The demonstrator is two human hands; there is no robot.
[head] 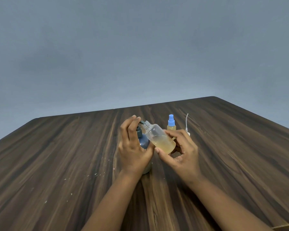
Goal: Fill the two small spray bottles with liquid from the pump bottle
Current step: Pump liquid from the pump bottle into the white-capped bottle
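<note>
From the head view, near the table (57, 147) middle, the right hand (178, 152) grips the open bottle (158, 137) tilted, neck up-left at the pump (143, 140) spout, which the left hand (133, 147) wraps and presses; the capped bottle (171, 125) stands behind

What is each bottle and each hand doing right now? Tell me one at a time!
Open spray bottle: uncapped, tilted, partly filled with yellowish liquid, neck at the pump's spout.
Capped spray bottle: upright on the table, blue top on, filled.
Pump bottle: upright on the table.
Loose spray tube: out of its bottle.
Left hand: on the pump bottle, fingers over the pump head.
Right hand: holding the open spray bottle.
</note>
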